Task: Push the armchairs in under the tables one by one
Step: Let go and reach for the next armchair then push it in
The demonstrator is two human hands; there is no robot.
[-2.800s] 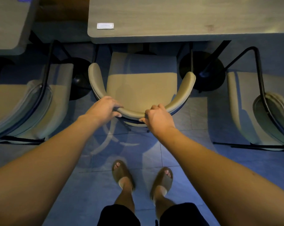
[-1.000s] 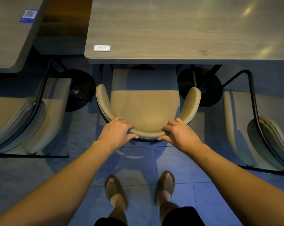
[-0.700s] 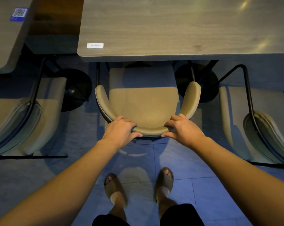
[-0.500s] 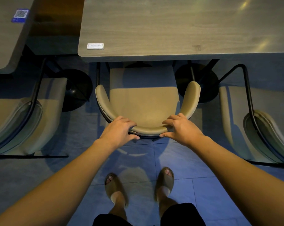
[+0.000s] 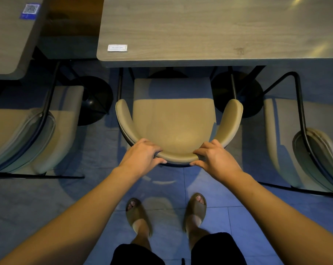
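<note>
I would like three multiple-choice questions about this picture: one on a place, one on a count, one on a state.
1. Where does the white label lie?
A. on the big table, near its left front corner
B. on the armchair seat
C. on the floor

2. How many armchairs show?
A. one
B. three
C. five

3. What do the hands do?
A. hang free
B. both hold the middle armchair by its backrest
C. rest on the table

Answers: 1 A, it sits by that corner. 2 B, one is centred, one at each side. 3 B, left hand and right hand curl over the back rim.
</note>
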